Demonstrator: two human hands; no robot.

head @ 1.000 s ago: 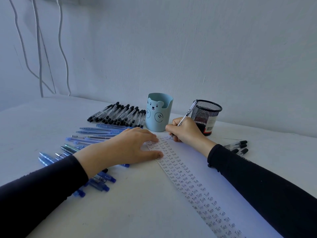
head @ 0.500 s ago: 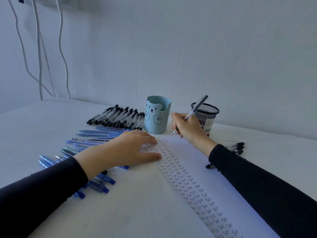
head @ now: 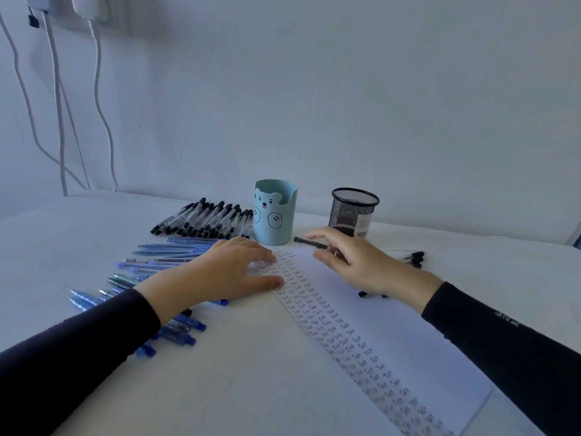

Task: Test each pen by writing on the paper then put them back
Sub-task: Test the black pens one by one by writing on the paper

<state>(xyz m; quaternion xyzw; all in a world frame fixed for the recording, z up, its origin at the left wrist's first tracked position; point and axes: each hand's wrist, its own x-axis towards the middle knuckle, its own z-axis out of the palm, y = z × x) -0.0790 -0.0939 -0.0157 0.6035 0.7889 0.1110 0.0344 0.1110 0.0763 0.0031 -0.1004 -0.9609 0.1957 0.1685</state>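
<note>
Nearest you, the white sheet of paper point(head: 393, 335), lined with rows of handwritten "Test", lies under your left hand point(head: 220, 275), whose fingers rest flat and spread on its upper left edge; beyond it, your right hand point(head: 361, 265) loosely pinches the slim black pen point(head: 309, 243) between thumb and fingers; a second ago its tip was writing at the sheet's top, and now it is lifted and turned level, just before the pale blue bear-faced cup point(head: 275, 215) and the black wire-mesh cup point(head: 353, 212); this pen's test looks finished, so returning it comes next.
</note>
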